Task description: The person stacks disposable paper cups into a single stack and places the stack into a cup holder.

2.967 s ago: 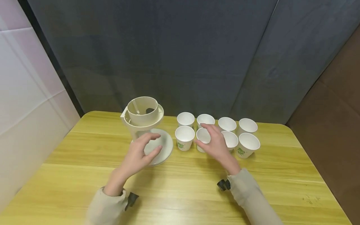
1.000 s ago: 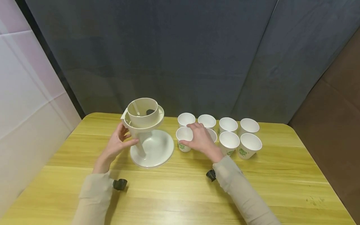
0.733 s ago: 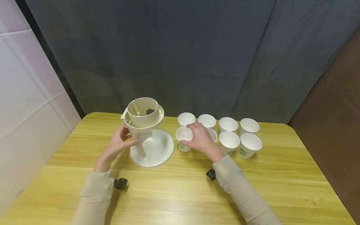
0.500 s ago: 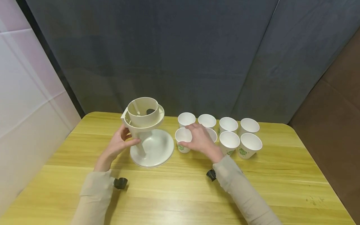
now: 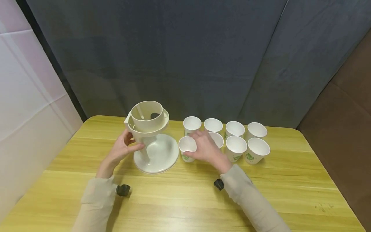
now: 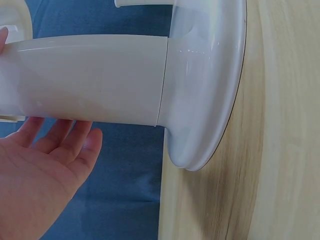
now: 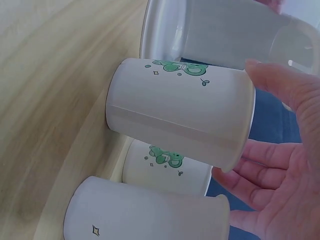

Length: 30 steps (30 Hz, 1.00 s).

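Observation:
My left hand (image 5: 121, 147) grips the column of a cream-white stand (image 5: 156, 154). The stand has a round base and a wide ring on top with an open cylinder in it. In the left wrist view, the fingers (image 6: 82, 150) lie along one side of the column. My right hand (image 5: 207, 149) holds a white paper cup (image 5: 186, 146) with a green print near its rim, between thumb and fingers. In the right wrist view that cup (image 7: 180, 107) stands on the table beside the stand's base, its mouth near the thumb (image 7: 280, 82).
Several more white paper cups stand upright in two rows to the right, among them a front corner cup (image 5: 258, 149) and a back one (image 5: 213, 125). The wooden table (image 5: 179, 199) ends at a dark curtain (image 5: 162, 58). A pale panel (image 5: 32, 106) is at left.
Both hands were raised apart earlier. The left has gone to the stand's column, the right to the front left cup. That cup has since slid slightly toward me and left.

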Available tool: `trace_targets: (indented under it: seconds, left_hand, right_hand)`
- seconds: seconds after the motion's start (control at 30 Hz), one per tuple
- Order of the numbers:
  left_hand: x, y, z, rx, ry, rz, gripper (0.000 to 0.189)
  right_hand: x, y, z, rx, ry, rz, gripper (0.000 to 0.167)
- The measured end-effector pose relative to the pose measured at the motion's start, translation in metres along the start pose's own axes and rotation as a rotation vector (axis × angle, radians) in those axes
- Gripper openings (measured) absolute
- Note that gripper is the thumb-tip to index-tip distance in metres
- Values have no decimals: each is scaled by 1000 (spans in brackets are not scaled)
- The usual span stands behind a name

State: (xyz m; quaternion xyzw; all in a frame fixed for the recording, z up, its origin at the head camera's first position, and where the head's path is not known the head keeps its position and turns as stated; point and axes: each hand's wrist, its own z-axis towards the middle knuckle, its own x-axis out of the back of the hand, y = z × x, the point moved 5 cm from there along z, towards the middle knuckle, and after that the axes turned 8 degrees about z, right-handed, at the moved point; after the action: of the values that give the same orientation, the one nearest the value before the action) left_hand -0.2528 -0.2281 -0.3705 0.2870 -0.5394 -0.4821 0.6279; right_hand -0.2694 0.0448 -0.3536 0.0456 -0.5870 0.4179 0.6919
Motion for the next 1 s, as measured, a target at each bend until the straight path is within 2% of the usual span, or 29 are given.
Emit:
trace_targets:
  seconds: [0.33, 0.53, 1.0]
  left_hand:
    - [1, 1, -3, -29, 1, 31, 70]
    - [1, 1, -4, -36, 3, 49, 71]
    - [1, 2, -5, -43, 7, 33, 72]
  right_hand:
    - [-1, -6, -9, 22, -6, 1, 63]
    - [0, -8, -15, -14, -23, 39, 64]
    - [3, -14, -28, -13, -36, 90, 66]
